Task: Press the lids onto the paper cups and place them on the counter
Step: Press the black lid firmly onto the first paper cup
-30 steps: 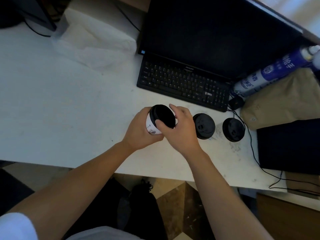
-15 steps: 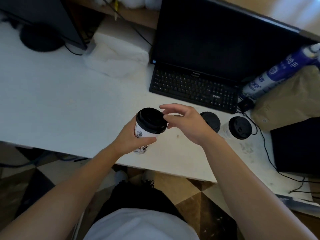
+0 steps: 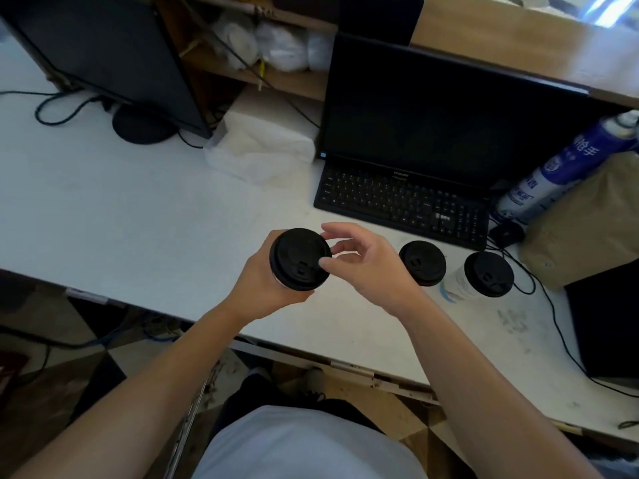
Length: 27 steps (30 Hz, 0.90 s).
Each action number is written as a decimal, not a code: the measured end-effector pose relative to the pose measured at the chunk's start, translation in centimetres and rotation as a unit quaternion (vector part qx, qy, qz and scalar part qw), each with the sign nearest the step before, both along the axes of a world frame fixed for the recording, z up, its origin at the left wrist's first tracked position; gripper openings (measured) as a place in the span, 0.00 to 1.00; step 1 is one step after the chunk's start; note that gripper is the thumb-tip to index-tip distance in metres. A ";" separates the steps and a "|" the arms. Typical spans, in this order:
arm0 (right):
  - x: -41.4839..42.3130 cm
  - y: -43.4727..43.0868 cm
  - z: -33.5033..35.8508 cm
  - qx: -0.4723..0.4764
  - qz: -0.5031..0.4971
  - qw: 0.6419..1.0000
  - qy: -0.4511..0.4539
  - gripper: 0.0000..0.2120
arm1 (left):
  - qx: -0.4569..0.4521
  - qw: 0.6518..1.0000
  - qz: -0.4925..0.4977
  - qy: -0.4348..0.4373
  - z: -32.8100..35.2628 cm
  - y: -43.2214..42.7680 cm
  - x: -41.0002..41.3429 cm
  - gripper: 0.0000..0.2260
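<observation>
My left hand (image 3: 264,288) grips a white paper cup from below; a black lid (image 3: 300,259) sits on top of it and hides most of the cup. My right hand (image 3: 366,264) hovers just right of the lid, its thumb and forefinger tips touching the rim, the other fingers spread. The cup is held above the white counter (image 3: 145,219). Two more lidded cups stand on the counter to the right: one (image 3: 422,262) just beyond my right hand, and another (image 3: 488,274) with its white wall showing.
A black keyboard (image 3: 401,202) and monitor (image 3: 442,115) stand behind the cups. A blue spray can (image 3: 567,167), a brown paper bag (image 3: 587,223), a mouse (image 3: 506,233) and cables crowd the right side. A second monitor (image 3: 103,60) and white tissues (image 3: 262,150) are at the back left.
My left hand has tipped the cup upright so the lid faces the camera. My right hand has come off the top of the lid and now only touches its rim.
</observation>
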State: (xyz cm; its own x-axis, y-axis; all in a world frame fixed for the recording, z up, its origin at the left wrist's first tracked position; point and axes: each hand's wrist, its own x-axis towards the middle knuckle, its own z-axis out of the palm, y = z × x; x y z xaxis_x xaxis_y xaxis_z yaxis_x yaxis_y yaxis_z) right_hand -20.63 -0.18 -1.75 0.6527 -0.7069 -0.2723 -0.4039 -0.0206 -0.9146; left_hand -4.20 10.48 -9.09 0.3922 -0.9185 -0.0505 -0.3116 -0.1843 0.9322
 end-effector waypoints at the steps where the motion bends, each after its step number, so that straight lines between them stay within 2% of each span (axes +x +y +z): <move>1: 0.2 0.2 0.0 -0.035 0.010 0.999 0.029 0.26 | 0.002 1.000 0.007 -0.018 0.3 -0.1 -0.3 0.36; 3: 0.8 0.7 0.0 -0.108 0.028 0.990 0.089 0.31 | -0.006 0.998 0.016 -0.065 0.8 -0.4 -1.0 0.34; 4: 1.3 0.9 0.0 -0.127 0.023 0.986 0.110 0.31 | -0.011 0.996 0.019 -0.090 0.9 -0.7 -1.3 0.34; 7: 2.0 1.0 0.4 -0.133 -0.008 0.979 0.157 0.22 | -0.009 0.991 0.038 -0.130 0.9 -1.1 -2.0 0.35; 9: 2.1 0.6 0.7 -0.142 -0.009 0.974 0.175 0.20 | 0.008 0.990 0.043 -0.132 1.0 -1.2 -2.3 0.36; 15: 1.1 -1.3 1.8 -0.170 0.021 0.967 0.190 0.21 | 0.047 0.996 -0.028 -0.074 2.2 -2.0 -2.2 0.35; 20: 0.5 -2.3 3.0 -0.212 0.069 0.958 0.180 0.22 | 0.051 0.997 -0.047 -0.016 3.0 -2.7 -2.6 0.33; 25: 0.5 -3.0 4.4 -0.235 0.096 0.956 0.148 0.17 | 0.061 0.990 -0.112 0.058 4.0 -3.5 -2.8 0.28; 27: 0.5 -3.0 4.7 -0.238 0.106 0.956 0.133 0.16 | 0.053 0.992 -0.105 0.055 4.2 -3.7 -3.2 0.27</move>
State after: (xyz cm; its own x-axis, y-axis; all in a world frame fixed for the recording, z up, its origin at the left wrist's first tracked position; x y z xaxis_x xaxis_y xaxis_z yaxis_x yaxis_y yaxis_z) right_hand -20.11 -3.16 2.90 0.7476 -0.6516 -0.1286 -0.5612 -0.5163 -0.6469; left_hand -7.36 6.81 -4.84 0.1793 -0.9667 -0.1825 -0.2502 -0.2242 0.9419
